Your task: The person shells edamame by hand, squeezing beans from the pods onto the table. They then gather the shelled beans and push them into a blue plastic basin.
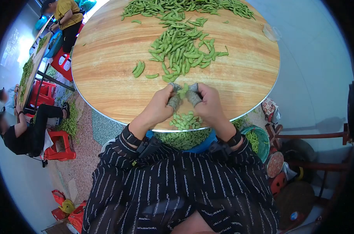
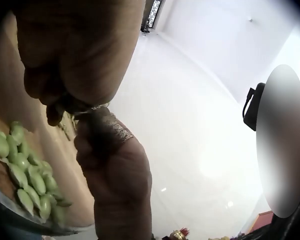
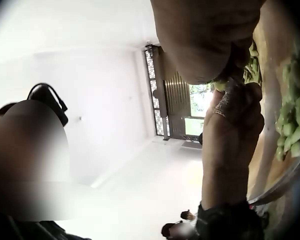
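Observation:
Both hands meet above the near part of the round wooden table (image 1: 110, 66), with grey coverings on some fingers. A green pod (image 1: 183, 91) is pinched between the left hand (image 1: 161, 104) and the right hand (image 1: 211, 105). Just below them, shelled beans (image 1: 186, 121) lie at the table's edge; the left wrist view shows these beans (image 2: 32, 175) beside the hands. Whole pods (image 1: 177, 50) spread in a heap beyond the hands. In the wrist views the fingertips are dark and the pod is mostly hidden.
Under the table edge sits a blue basin (image 1: 203, 146) of beans. A green basket (image 1: 262, 136) with pods stands at the right. More pods (image 1: 188, 6) cover the far side, near a clear plastic cup (image 1: 271, 32). People and red stools (image 1: 60, 146) are at the left.

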